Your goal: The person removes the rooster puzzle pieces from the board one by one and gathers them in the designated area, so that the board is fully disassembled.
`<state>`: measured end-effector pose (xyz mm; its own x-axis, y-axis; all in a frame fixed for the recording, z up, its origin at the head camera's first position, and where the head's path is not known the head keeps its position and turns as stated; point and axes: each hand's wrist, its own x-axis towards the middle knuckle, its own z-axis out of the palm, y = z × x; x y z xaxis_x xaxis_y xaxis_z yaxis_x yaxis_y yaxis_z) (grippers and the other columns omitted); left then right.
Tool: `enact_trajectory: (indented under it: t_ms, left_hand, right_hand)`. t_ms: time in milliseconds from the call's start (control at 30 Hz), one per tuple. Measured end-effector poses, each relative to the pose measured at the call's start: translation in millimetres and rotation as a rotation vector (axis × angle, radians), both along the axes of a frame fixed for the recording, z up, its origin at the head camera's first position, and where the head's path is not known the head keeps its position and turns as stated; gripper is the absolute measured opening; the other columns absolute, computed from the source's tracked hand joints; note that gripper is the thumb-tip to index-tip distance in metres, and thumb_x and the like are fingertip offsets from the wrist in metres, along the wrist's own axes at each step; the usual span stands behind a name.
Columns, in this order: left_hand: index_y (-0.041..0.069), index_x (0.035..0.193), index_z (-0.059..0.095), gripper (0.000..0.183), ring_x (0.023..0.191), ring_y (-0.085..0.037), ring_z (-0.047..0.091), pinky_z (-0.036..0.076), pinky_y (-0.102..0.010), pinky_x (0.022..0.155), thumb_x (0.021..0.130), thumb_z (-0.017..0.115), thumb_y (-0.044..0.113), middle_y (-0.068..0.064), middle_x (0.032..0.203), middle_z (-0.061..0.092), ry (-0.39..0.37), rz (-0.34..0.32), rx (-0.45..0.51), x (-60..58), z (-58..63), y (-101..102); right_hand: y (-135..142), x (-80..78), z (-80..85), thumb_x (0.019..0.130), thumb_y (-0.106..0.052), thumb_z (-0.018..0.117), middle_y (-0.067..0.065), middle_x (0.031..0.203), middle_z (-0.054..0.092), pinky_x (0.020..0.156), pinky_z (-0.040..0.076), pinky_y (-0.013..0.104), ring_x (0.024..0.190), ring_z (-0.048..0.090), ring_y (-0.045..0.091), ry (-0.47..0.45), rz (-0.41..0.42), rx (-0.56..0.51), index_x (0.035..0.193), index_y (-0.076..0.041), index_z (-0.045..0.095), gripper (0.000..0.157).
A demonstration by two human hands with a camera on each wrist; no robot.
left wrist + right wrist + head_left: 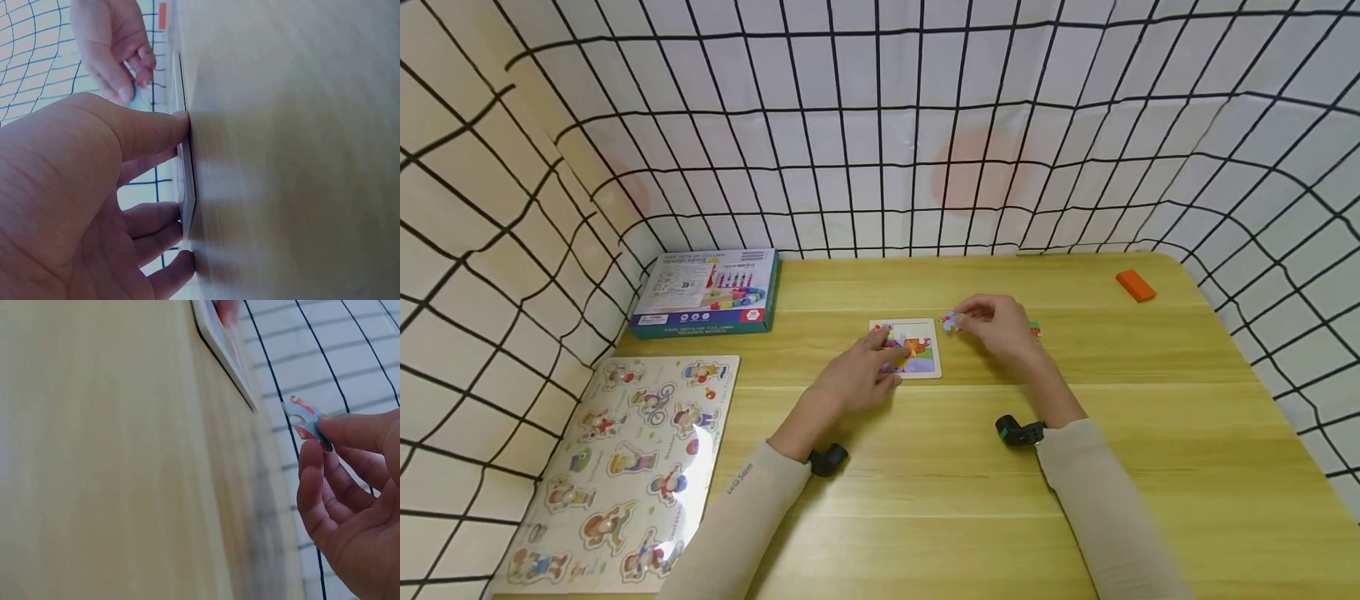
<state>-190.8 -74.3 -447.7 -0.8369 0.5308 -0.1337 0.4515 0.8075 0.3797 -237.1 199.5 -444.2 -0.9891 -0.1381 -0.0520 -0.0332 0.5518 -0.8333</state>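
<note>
A small jigsaw puzzle board (pixel 937 374) with a white border lies near the table's middle, its picture partly covered by my left hand (pixel 857 372). That hand rests on the board with fingers spread; in the left wrist view the thumb touches one edge of the board (pixel 189 178). Just right of the board, my right hand (pixel 1000 327) pinches a blue and red puzzle piece (pixel 304 417) between thumb and fingertips, raised off the table. Another colourful piece (pixel 1035 331), green and red, shows behind the right hand, mostly hidden.
A boxed toy set (pixel 703 293) lies at the back left. In front of it is a large figure puzzle board (pixel 625 475). An orange block (pixel 1136 285) sits at the back right. Black wire mesh (pixel 880 133) surrounds the wooden table (pixel 940 492) at the back and sides.
</note>
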Motion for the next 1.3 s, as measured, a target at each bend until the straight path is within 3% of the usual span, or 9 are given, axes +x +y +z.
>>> enact_trajectory:
  t_ms: [133, 467, 633, 767, 1100, 1300]
  left_hand:
    - [0.030, 0.156, 0.047, 0.052, 0.158, -0.035, 0.024, 0.036, -0.053, 0.122, 0.106, 0.057, 0.037, -0.012, 0.172, 0.022, -0.004, 0.003, -0.001, 0.7, 0.7, -0.2]
    - [0.029, 0.155, 0.049, 0.050, 0.158, -0.034, 0.024, 0.036, -0.053, 0.122, 0.106, 0.056, 0.036, -0.012, 0.172, 0.023, 0.006, 0.000, 0.014, 0.4, -2.0, 0.3]
    - [0.029, 0.156, 0.048, 0.051, 0.158, -0.034, 0.023, 0.036, -0.053, 0.122, 0.106, 0.056, 0.036, -0.012, 0.172, 0.022, 0.004, 0.004, 0.021, 0.8, -3.0, -0.1]
    - [0.030, 0.156, 0.047, 0.051, 0.158, -0.034, 0.023, 0.037, -0.054, 0.121, 0.106, 0.056, 0.036, -0.012, 0.172, 0.022, 0.000, 0.008, 0.022, 1.3, -3.2, -0.2]
    - [0.027, 0.155, 0.049, 0.051, 0.159, -0.033, 0.022, 0.037, -0.054, 0.121, 0.106, 0.057, 0.035, -0.013, 0.172, 0.021, -0.003, -0.001, 0.017, 1.6, -1.3, 1.6]
    - [0.028, 0.156, 0.048, 0.051, 0.158, -0.034, 0.023, 0.037, -0.053, 0.121, 0.106, 0.056, 0.035, -0.013, 0.172, 0.021, -0.006, 0.004, 0.007, 1.7, -1.2, 1.2]
  right_hand:
    - [21.1, 0.7, 3.4, 0.102, -0.024, 0.067, 0.011, 0.109, 0.072, 0.077, 0.050, 0.030, 0.094, 0.061, 0.023, 0.002, -0.009, 0.019, 0.113, -0.009, 0.074, 0.020]
    - [59.8, 1.6, 0.3, 0.104, -0.028, 0.063, 0.014, 0.118, 0.072, 0.092, 0.049, 0.037, 0.103, 0.063, 0.025, -0.020, -0.037, 0.088, 0.116, -0.007, 0.072, 0.026]
    - [72.7, -1.6, -1.6, 0.104, -0.033, 0.063, 0.014, 0.113, 0.072, 0.080, 0.050, 0.031, 0.096, 0.061, 0.024, -0.024, -0.030, 0.153, 0.117, -0.008, 0.073, 0.030]
    - [75.5, -2.5, -1.6, 0.103, -0.030, 0.065, 0.016, 0.109, 0.072, 0.070, 0.050, 0.027, 0.091, 0.060, 0.022, -0.021, -0.033, 0.163, 0.118, -0.004, 0.074, 0.031]
    - [74.8, -7.2, -8.0, 0.102, -0.029, 0.066, 0.015, 0.108, 0.074, 0.088, 0.048, 0.040, 0.098, 0.062, 0.028, -0.028, -0.035, 0.279, 0.117, -0.005, 0.076, 0.030]
    - [75.0, -9.5, -7.1, 0.101, -0.026, 0.067, 0.013, 0.101, 0.073, 0.080, 0.046, 0.037, 0.090, 0.059, 0.026, 0.002, -0.001, 0.316, 0.115, -0.006, 0.077, 0.027]
